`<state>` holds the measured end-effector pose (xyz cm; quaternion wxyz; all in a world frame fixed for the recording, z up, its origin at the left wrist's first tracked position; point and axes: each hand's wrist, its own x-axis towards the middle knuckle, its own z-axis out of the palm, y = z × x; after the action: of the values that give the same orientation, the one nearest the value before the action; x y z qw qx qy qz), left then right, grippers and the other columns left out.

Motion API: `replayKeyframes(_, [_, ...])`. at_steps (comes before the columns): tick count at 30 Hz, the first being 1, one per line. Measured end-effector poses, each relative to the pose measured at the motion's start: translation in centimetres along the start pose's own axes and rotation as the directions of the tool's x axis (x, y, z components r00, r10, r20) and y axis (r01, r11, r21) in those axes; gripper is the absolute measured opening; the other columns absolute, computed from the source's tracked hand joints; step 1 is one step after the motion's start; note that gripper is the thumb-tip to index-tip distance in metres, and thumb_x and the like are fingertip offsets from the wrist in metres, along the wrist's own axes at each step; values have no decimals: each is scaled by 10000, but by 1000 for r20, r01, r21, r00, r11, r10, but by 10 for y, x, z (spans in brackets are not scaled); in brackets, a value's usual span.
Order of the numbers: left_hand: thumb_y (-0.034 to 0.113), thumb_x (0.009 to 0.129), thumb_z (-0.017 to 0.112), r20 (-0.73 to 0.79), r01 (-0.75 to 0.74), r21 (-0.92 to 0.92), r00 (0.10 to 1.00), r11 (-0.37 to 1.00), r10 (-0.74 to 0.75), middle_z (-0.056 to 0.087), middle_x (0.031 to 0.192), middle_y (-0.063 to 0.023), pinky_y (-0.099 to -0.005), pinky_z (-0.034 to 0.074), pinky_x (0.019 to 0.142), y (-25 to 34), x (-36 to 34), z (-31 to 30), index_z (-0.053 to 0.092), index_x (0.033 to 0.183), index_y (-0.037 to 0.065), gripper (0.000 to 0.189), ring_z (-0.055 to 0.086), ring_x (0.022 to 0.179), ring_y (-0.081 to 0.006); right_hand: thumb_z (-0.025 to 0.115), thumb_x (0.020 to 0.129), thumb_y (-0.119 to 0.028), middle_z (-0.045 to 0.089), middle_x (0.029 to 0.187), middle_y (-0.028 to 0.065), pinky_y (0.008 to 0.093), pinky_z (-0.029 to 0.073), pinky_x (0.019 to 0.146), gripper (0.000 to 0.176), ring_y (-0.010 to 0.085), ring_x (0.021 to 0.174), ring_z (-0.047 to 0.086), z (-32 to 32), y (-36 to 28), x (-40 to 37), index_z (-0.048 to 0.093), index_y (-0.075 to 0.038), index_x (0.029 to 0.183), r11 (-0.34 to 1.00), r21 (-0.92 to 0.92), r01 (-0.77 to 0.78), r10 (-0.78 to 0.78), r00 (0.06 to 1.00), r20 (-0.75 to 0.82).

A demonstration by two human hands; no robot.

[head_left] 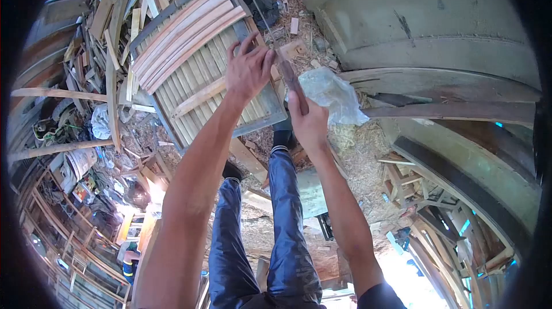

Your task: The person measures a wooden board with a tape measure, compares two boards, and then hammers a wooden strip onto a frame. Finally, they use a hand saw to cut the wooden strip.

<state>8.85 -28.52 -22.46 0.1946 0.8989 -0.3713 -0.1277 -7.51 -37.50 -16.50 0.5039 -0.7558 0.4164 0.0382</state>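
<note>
My right hand (309, 119) is closed around the brown wooden handle of a long, thin-bladed tool (293, 81), which looks like a narrow saw seen edge-on. Its blade points away from me, just right of my left hand. My left hand (248, 70) presses down on a wooden stick (201, 97), fingers bent over it. The stick lies across a slatted wooden shutter panel (184, 87), and its far end (294, 49) sticks out past the panel's right edge. Several curved wooden strips (184, 41) lie side by side on the panel's upper part.
Scrap wood (115, 15) is heaped at the upper left. A clear plastic bag (328, 93) lies right of my right hand. Large curved panels (425, 15) and a long board (454, 111) stand at the right. Shavings (356, 162) cover the floor, with small wooden frames (402, 182) farther right.
</note>
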Motion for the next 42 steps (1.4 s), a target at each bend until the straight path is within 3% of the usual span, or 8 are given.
replayKeyframes(7, [318,983,429,-14,-32,32,999,999,32,680,998,17,-491,249,1070,0,3,-1,682,949,160,301,431,1306,-212,610,925,-286,678,763,174,375,534,650,292,333,704,683,-38,47,-92,681,-17,1015,985,36,167,-161,979,-125])
replayKeyframes(9, [319,983,429,17,-31,22,999,999,31,678,1004,20,-490,249,1069,0,-3,-2,680,952,161,298,427,1309,-212,617,917,-295,671,742,161,378,534,637,291,304,698,692,-40,62,-102,688,-40,1039,998,-12,-65,66,997,41])
replayKeyframes(16, [250,976,427,21,-49,3,999,999,48,644,1051,-2,-483,259,1057,3,-1,-6,645,948,135,248,418,1312,-243,640,896,-307,643,698,210,422,504,577,293,357,644,654,-2,-9,1,696,-26,961,998,-44,-51,53,997,49])
replayKeyframes(18, [247,972,427,22,-57,11,998,998,57,624,1114,-21,-477,265,1054,5,1,-10,636,974,133,238,413,1311,-250,612,929,-325,543,594,135,333,408,527,357,152,533,465,-1,2,-8,623,14,818,998,-34,58,-60,997,-46])
replayKeyframes(21, [208,949,472,-146,9,-105,989,994,-24,545,1221,-109,-468,289,1035,5,9,-6,603,1032,101,189,418,1272,-308,645,906,-321,476,569,63,317,349,501,361,125,526,396,-30,-13,-8,572,7,773,990,134,44,-63,989,136])
replayKeyframes(23, [169,912,523,-282,167,-218,933,962,-225,490,1264,-188,-463,287,1050,-2,12,-3,576,1076,58,205,419,1247,-343,688,865,-282,483,547,110,315,363,478,311,191,473,460,-38,-14,-6,571,3,822,980,187,62,-95,980,175])
replayKeyframes(34, [293,957,473,-279,433,66,873,899,-400,240,1541,-191,-549,87,1152,4,34,5,335,1420,64,534,163,1450,-354,715,848,-300,527,557,159,398,409,464,320,328,463,555,-25,-30,8,579,-13,808,972,95,213,-227,961,161])
replayKeyframes(42, [282,906,532,-233,384,5,898,923,-373,240,1549,-165,-529,77,1161,-3,36,-4,327,1430,72,601,156,1453,-352,671,887,-285,510,543,101,356,381,460,293,217,452,495,-42,-50,9,630,-7,805,991,112,70,-97,961,260])
